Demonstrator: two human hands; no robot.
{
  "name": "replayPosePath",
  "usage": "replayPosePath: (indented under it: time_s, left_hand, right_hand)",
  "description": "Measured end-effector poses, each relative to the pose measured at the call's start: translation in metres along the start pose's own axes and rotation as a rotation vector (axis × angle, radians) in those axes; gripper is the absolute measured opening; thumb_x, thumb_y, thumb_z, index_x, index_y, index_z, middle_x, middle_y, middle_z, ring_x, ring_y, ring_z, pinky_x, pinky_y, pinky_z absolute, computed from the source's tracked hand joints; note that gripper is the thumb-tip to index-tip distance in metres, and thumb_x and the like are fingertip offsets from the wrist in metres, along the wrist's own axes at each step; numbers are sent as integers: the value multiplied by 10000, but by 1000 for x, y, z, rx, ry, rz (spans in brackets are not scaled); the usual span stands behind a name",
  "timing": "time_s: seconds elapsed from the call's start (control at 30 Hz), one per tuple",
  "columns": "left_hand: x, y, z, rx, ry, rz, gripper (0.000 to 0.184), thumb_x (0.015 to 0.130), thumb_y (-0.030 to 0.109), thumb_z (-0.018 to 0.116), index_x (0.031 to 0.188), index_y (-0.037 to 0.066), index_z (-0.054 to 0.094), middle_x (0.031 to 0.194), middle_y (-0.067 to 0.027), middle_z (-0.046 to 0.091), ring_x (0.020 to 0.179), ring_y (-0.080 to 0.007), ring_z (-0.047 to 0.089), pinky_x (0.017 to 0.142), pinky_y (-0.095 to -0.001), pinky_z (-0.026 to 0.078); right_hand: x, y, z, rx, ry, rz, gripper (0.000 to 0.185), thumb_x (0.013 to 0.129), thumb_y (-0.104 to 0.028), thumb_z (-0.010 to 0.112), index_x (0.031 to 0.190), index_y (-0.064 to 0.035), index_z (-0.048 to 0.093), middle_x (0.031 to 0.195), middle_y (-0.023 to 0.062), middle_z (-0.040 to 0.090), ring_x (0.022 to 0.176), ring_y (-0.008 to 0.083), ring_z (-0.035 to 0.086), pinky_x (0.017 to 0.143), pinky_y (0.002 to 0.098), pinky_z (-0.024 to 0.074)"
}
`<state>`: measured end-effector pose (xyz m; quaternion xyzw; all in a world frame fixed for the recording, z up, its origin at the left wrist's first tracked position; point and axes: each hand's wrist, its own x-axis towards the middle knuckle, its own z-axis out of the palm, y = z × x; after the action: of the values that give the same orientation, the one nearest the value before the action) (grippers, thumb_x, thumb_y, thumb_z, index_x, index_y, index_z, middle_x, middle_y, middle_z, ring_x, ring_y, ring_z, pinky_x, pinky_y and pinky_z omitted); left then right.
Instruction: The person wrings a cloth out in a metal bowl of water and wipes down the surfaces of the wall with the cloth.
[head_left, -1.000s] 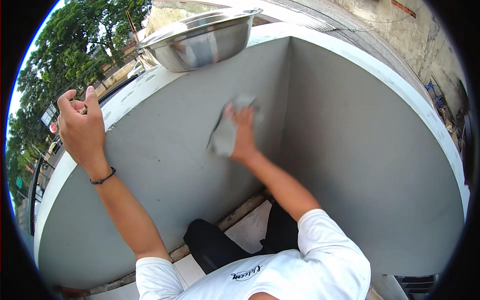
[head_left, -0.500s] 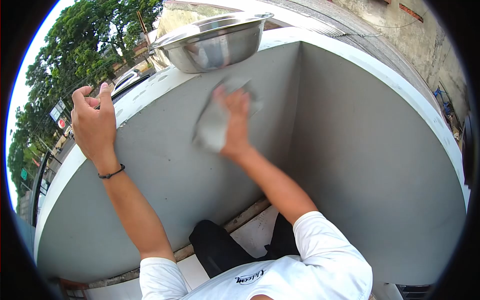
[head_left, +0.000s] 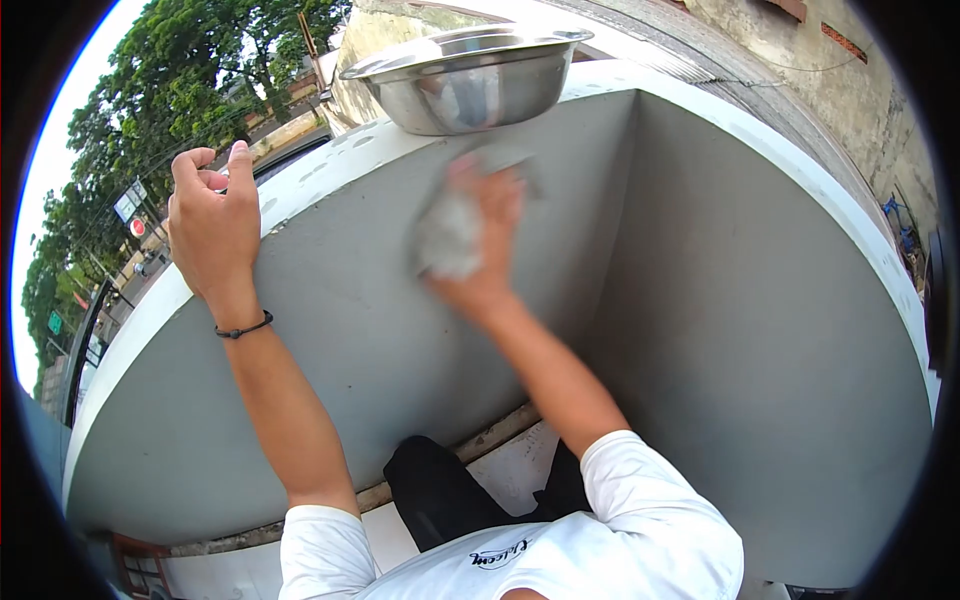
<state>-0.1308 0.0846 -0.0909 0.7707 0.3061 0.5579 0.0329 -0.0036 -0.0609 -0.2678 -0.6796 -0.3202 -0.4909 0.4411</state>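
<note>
One grey cloth (head_left: 450, 235), blurred, lies under the right hand (head_left: 487, 225), against the grey wall (head_left: 390, 290) just below the metal basin (head_left: 475, 85) — the fingers look spread over it, though blur hides whether they pinch it. The left hand (head_left: 213, 225) rests at the wall's white top edge (head_left: 320, 185), fingers curled and thumb raised, apart from the fingertips. A dark bracelet (head_left: 244, 327) circles the left wrist; the basin sits upright on that edge.

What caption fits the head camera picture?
Right hand with a blurry cloth against the grey wall, below the metal bowl.
</note>
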Motion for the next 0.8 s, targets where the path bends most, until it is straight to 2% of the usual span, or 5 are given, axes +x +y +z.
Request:
replayPosePath:
  time_s: [0.2,0.37,0.47,0.63,0.8]
  left_hand:
    - [3,-12,3,-72,-104,-19,464,878,513,585,1099,106,619,808,-43,659,812,-254,657,756,-394,488]
    - [10,-16,12,-264,-208,-9,486,882,519,568,1086,80,620,834,-62,671,830,-227,654,769,-362,481]
    - [17,-29,20,-444,-156,-49,499,887,522,557,1081,68,626,889,-78,663,846,-206,631,773,-338,464]
    - [8,-24,9,-462,178,-85,449,911,475,563,1034,47,618,798,-56,580,740,-191,565,691,-344,444]
    - [0,-25,12,-520,369,-68,348,907,391,613,954,46,601,666,-17,509,617,-164,520,615,-323,429]
  right_hand:
    - [2,2,-5,68,-304,-434,590,769,-333,659,1332,-193,551,1252,61,545,1197,215,493,1042,500,345]
    - [14,122,-33,-139,151,150,714,854,-198,559,1494,-33,287,1486,221,354,1432,428,194,1172,537,90]
    - [19,75,-23,90,284,406,717,897,-168,509,1527,-32,196,1556,218,249,1462,414,131,1172,540,59]
    - [-4,-82,29,123,-78,-1,638,858,-277,580,1456,-127,415,1462,126,426,1407,359,303,1169,478,128]
    - [2,-49,27,169,-174,-240,554,841,-236,564,1382,-125,521,1334,118,531,1260,410,437,1146,500,200]
